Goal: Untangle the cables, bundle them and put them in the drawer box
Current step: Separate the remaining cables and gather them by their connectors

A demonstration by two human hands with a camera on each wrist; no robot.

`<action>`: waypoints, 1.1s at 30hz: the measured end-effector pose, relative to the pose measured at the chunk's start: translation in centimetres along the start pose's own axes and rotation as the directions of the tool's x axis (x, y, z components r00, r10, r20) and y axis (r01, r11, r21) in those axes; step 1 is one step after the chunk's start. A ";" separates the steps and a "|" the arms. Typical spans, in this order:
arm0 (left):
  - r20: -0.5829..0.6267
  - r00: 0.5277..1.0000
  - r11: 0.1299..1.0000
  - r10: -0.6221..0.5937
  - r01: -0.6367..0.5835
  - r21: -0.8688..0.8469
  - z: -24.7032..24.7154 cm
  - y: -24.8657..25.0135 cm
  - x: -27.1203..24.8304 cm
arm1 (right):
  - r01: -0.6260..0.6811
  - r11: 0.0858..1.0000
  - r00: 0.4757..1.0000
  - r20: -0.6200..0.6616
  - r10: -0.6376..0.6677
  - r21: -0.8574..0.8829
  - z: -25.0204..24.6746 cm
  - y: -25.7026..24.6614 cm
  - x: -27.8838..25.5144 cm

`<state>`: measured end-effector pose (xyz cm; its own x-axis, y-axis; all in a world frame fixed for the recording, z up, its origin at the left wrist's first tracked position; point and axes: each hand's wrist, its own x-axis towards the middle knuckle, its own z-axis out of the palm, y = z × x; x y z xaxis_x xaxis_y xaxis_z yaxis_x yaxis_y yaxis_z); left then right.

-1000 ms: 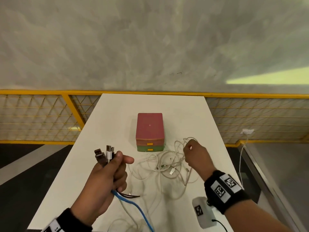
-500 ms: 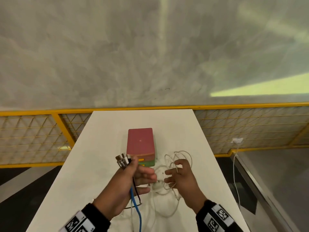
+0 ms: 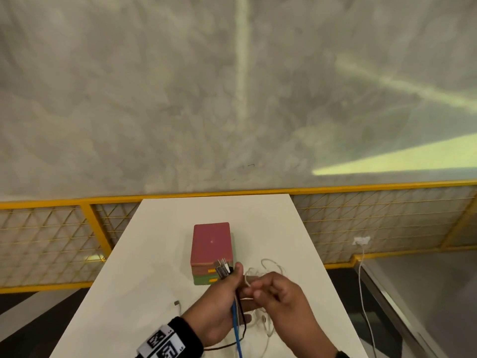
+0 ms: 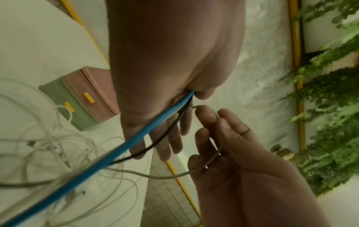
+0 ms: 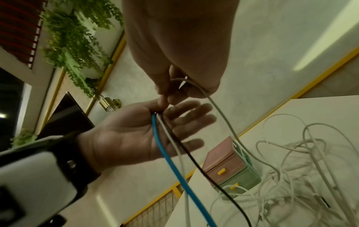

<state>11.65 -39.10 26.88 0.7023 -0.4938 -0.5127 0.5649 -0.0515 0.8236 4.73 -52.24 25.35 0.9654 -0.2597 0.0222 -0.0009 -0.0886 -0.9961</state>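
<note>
My left hand pinches the plug ends of several cables under its thumb, in front of the drawer box. A blue cable and a black cable hang from it across the straight fingers. My right hand sits right beside it, pinching a loop of white cable close to the left palm. The white tangle lies on the table under both hands. The pink and green box has both drawers closed, with yellow handles.
A loose plug lies on the table to the left of my left wrist. A yellow mesh railing runs behind the table. At the right, a white cord hangs from a wall socket.
My hands came together: the left moved right and forward with its plugs, and the right lifted a white cable from the tangle up to the left palm.
</note>
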 end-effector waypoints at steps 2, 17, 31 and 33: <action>0.012 0.999 0.995 0.040 -0.038 -0.093 0.3 0.6 -0.2 | 0.052 0.997 0.997 0.067 -0.047 -0.065 0.2 -0.1 -0.5; 0.095 0.967 0.890 0.237 -0.177 -0.421 -0.2 2.1 -0.4 | 0.008 0.991 0.969 0.243 -0.040 0.133 -1.5 0.1 -0.3; -0.103 0.868 0.859 0.486 -0.496 -0.128 -0.8 1.9 0.3 | -0.529 0.845 0.839 0.103 0.535 -0.083 -0.6 0.4 -1.0; -0.076 0.871 0.866 0.485 -0.491 -0.094 -0.7 1.4 0.1 | -0.709 0.691 0.692 0.328 0.643 0.141 0.1 0.7 -0.8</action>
<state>12.81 -38.62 27.85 0.9189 -0.3889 -0.0656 0.1854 0.2791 0.9422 4.00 -52.03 24.65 0.7531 0.0787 -0.6531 -0.6481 0.2588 -0.7162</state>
